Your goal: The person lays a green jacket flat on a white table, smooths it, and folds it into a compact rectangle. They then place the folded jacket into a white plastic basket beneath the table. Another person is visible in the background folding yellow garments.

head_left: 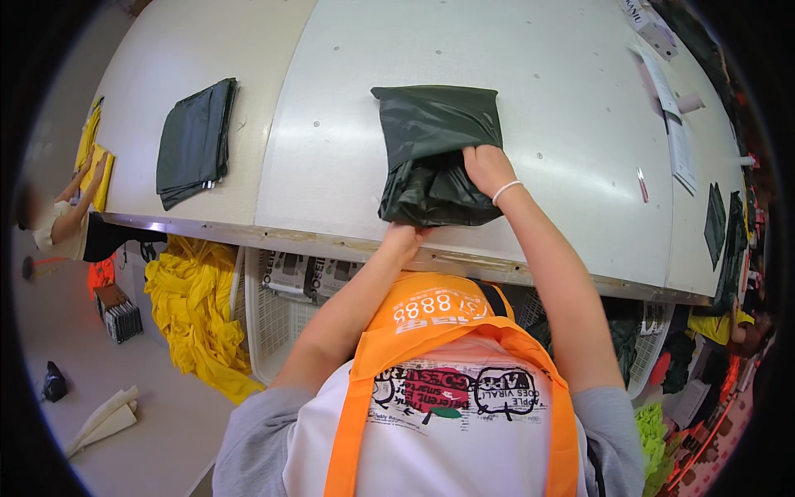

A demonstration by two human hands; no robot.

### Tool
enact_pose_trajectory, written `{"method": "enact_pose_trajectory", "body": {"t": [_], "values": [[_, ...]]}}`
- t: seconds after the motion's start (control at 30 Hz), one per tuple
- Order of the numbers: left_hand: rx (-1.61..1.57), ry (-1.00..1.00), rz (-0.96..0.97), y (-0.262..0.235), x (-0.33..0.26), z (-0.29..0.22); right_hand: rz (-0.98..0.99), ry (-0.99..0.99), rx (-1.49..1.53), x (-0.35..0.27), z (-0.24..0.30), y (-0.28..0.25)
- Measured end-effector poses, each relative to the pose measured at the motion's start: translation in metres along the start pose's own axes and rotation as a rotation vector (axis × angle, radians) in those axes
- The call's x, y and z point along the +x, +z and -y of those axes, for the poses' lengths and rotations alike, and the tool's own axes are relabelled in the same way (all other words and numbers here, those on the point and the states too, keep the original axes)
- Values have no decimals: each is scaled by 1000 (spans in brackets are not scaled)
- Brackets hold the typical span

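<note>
A folded bundle of shiny dark green fabric (pixel 439 124) lies on the pale table in front of me. Its far part is a smooth flat flap, while the near part is bunched in loose folds. My left hand (pixel 405 239) grips the bundle's near edge at the table's front, with most fingers hidden beneath the fabric. At the bundle's right side, my right hand (pixel 490 171) is closed on the edge of the flap, its fingertips tucked inside and out of sight. A white band circles the right wrist.
A flat stack of dark green fabric (pixel 195 142) lies to the left. Farther left, a person (pixel 70 224) handles yellow fabric. Below the table edge are yellow cloth (pixel 195 306) and a white basket (pixel 269 331). Papers (pixel 679 149) and a small red tool (pixel 643 185) lie right.
</note>
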State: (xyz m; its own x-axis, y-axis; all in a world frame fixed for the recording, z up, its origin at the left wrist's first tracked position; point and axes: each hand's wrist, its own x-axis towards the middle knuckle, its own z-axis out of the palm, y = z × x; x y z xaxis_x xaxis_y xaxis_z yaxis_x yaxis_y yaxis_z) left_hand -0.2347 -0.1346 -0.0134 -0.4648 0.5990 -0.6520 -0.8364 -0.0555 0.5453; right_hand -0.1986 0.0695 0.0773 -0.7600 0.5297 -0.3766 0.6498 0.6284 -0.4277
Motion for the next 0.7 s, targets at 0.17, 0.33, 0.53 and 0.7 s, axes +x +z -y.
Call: {"method": "enact_pose_trajectory", "body": {"t": [0.17,0.33,0.53,0.7], "values": [[-52,-17,25,8,0,5,-354,-315,-474,-13,-13,22],[49,13,-25,17,-11,-5,-149,-522,-743,-21,35,2],[-30,-72,62,12,-7,-2,-182,-286,-142,33,42,12],[12,-94,76,15,-6,-4,-294,-301,-56,39,32,50]]}}
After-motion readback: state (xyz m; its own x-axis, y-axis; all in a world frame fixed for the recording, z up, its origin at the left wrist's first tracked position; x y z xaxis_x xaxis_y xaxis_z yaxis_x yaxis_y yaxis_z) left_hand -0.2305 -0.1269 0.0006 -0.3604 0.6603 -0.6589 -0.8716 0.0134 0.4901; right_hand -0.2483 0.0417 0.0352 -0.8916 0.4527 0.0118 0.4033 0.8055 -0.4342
